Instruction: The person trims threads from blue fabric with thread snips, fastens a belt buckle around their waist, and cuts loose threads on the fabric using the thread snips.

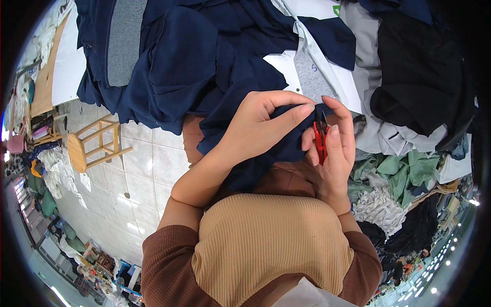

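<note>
My left hand (273,120) pinches the edge of a navy blue cloth (286,146) between thumb and fingers. That cloth hangs down over my lap and joins the navy heap on the table. Close by on the right, my right hand (335,135) grips small thread snips (320,135) with red handles and dark blades. The blades point away from me and lie against the cloth edge beside my left fingertips. Whether the blades are touching a thread cannot be made out.
A large pile of navy fabric (179,56) with a grey ribbed piece (126,41) covers the table. Black cloth (419,77) lies at the right, above green scraps (401,171) and white scraps (381,207). A wooden stool (94,143) lies on the tiled floor (138,174) at left.
</note>
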{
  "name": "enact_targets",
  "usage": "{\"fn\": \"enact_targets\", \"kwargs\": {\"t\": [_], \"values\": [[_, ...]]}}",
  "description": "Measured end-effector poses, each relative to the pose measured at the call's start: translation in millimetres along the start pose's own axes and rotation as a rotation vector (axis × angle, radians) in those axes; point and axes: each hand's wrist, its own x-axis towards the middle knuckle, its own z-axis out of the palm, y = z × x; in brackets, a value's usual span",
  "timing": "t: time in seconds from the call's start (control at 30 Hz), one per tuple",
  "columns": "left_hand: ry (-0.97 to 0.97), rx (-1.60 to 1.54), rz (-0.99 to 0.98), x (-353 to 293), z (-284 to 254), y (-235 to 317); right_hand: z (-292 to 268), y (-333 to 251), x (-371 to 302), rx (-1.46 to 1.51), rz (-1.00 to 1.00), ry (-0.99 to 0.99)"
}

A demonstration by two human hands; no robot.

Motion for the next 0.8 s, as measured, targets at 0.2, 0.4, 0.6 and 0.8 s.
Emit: {"fn": "enact_targets", "kwargs": {"t": [0.2, 0.4, 0.6, 0.8], "values": [[0.021, 0.089, 0.072, -1.2, 1.1, -0.7, -3.3, 2.7, 2.5, 0.043, 0.004, -0.017], [0.058, 0.196, 0.11, -3.1, 1.4, -5.8, -4.9, 2.0, 3.9, 0.048, 0.022, -0.022], [0.053, 0.196, 0.135, -3.8, 1.5, -9.0, -5.8, 8.4, 5.8, 0.048, -0.04, -0.002], [0.033, 0.136, 0.07, -3.0, 0.5, -2.1, -7.0, 3.5, 4.5, 0.07, 0.063, -0.003]]}}
